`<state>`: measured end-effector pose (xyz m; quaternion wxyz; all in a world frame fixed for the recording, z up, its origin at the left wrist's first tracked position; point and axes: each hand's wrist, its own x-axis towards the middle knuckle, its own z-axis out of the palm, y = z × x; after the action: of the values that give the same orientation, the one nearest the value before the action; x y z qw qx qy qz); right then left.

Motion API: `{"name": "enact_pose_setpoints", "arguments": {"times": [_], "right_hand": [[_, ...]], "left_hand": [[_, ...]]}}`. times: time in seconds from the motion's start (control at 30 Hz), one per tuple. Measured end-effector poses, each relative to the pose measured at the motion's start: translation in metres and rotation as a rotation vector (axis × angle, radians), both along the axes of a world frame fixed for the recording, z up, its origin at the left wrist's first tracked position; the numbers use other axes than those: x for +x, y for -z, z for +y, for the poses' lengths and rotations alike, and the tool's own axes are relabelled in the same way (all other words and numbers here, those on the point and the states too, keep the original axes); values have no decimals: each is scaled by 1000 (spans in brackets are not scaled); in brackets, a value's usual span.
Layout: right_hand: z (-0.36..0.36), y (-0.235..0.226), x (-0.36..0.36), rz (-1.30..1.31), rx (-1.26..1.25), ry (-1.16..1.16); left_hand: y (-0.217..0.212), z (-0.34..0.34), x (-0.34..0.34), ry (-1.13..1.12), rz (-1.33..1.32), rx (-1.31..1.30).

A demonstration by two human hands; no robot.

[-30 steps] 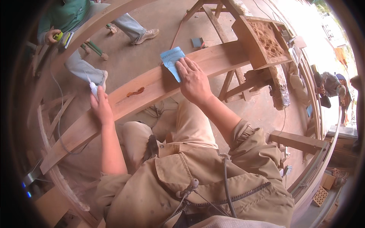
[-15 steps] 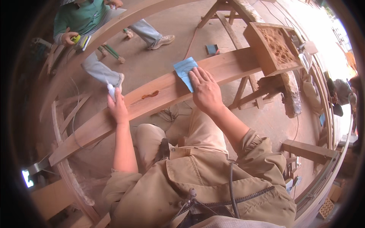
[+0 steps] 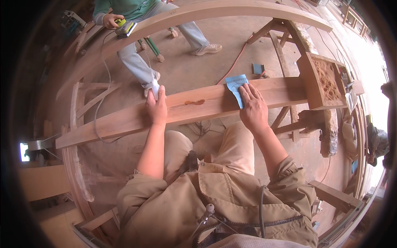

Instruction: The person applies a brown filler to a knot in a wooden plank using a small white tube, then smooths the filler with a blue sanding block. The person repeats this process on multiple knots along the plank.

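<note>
my left hand (image 3: 158, 106), just left of the frame's middle, is closed around a small white bottle (image 3: 155, 89) whose thin nozzle points up toward the top of the frame. my right hand (image 3: 254, 108), right of the middle, lies flat with fingers extended, unclenched, over a sheet of blue sandpaper (image 3: 235, 87) on a long wooden board (image 3: 281, 91). the board crosses the frame from middle left to middle right, narrowing to the left. between my hands, its face has a reddish-brown patch (image 3: 194, 102) along a crack. at the right of the frame, beside the board's wide end, sits a tilted wooden box (image 3: 309, 84) with rough brown stuff inside. at upper left, another person's hand (image 3: 110, 20) grips a green sander (image 3: 124, 28) beside a curved beam (image 3: 231, 10).
</note>
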<state>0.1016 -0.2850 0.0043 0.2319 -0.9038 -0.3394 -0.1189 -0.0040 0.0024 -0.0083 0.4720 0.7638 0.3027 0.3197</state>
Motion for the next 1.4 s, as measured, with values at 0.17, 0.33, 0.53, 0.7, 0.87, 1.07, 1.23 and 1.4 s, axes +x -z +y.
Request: {"name": "enact_pose_setpoints", "arguments": {"times": [0.17, 0.33, 0.53, 0.7, 0.87, 1.07, 1.23, 1.4], "right_hand": [[-3, -2, -2, -1, -106, 4], [5, -1, -2, 18, -67, -5], [-1, 6, -13, -31, -105, -1], [4, 2, 2, -69, -45, -6], [-23, -10, 21, 313, 496, 357], [-59, -6, 26, 217, 527, 485], [-21, 6, 17, -18, 164, 154], [30, 8, -25, 48, 15, -16]], "left_hand": [[9, -3, -3, -23, 12, -64], [-1, 0, -3, -6, -9, -19], [8, 4, -7, 11, -15, -89], [13, 8, -2, 23, -86, -138], [6, 8, 0, 26, -144, -230], [0, 7, 4, 29, -105, -213], [-4, 2, 5, 18, -140, -269], [-8, 1, 7, 8, -116, -264]]}}
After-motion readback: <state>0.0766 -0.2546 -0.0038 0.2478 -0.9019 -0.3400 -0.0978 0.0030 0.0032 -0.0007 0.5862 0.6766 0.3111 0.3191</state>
